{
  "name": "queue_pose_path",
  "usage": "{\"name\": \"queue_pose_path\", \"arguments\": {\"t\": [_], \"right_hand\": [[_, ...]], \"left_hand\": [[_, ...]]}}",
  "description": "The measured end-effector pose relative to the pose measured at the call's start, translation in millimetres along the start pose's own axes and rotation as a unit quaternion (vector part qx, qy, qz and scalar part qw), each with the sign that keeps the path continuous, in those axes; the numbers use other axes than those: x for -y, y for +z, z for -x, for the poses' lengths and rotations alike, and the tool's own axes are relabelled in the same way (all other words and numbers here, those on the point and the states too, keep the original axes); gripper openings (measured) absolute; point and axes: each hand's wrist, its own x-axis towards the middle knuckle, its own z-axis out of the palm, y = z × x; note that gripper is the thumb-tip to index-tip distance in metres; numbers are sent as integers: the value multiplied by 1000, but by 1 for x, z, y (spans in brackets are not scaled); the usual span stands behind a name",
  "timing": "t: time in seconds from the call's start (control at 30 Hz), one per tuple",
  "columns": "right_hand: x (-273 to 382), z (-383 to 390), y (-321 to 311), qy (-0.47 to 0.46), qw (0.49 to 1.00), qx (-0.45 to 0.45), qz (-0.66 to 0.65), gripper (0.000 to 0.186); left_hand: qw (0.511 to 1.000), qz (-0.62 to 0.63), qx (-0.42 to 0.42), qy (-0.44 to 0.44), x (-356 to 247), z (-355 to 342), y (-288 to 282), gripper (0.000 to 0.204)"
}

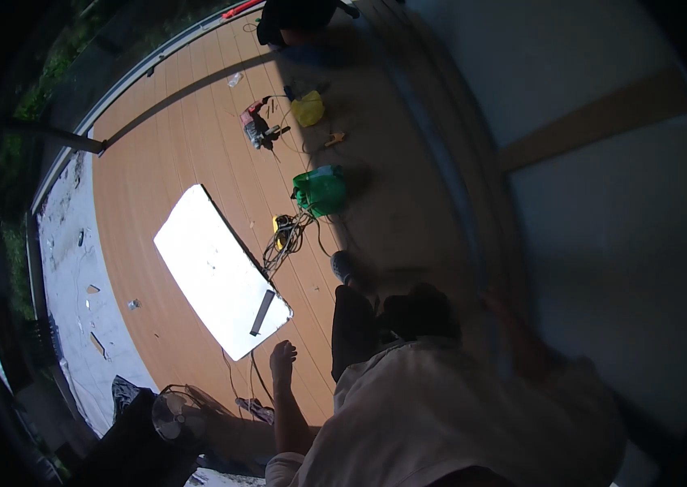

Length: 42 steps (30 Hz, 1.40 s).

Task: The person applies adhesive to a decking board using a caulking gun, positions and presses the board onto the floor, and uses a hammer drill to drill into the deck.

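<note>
My left hand (282,357) hangs just off the near corner of a bright white board (212,260) that lies on the wood-plank floor. Its fingers look loosely bent and a little apart, with nothing seen in them. A short dark strip (262,312) rests across the board near that corner. Out to the right, my right hand (493,303) is in deep shadow near the pale wall; its fingers are too dim to make out. One of my shoes (342,265) stands on the planks at the shadow's edge.
Tangled cables (285,247) lie beside the board, next to a green bag (319,191). Farther off are a red and dark power tool (256,126) and a yellow bag (307,108). Another person (299,20) is at the far end. A fan (174,416) stands at lower left.
</note>
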Motion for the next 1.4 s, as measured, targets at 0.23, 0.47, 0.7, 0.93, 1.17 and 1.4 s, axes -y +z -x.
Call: {"name": "queue_pose_path", "arguments": {"t": [0.23, 0.47, 0.7, 0.93, 1.17, 1.4], "right_hand": [[83, -18, 68, -50, 978, 165, 115, 46], [101, -100, 81, 15, 954, 101, 283, 31], [256, -289, 50, -4, 996, 9, -88, 58], [516, -422, 93, -132, 983, -28, 126, 38], [622, -478, 178, 21, 959, 36, -279, 22], [552, -603, 366, 60, 994, 11, -86, 26]], "left_hand": [[997, -56, -38, -35, -93, -105, -86, 29], [998, -15, 46, -49, -190, -181, -36, 34], [981, -51, 136, -130, -291, -223, -5, 31], [986, -146, 57, -62, -435, -321, -50, 31], [959, -241, 131, -76, -547, -532, -32, 34], [941, -284, 167, -80, -531, -886, 18, 44]]}}
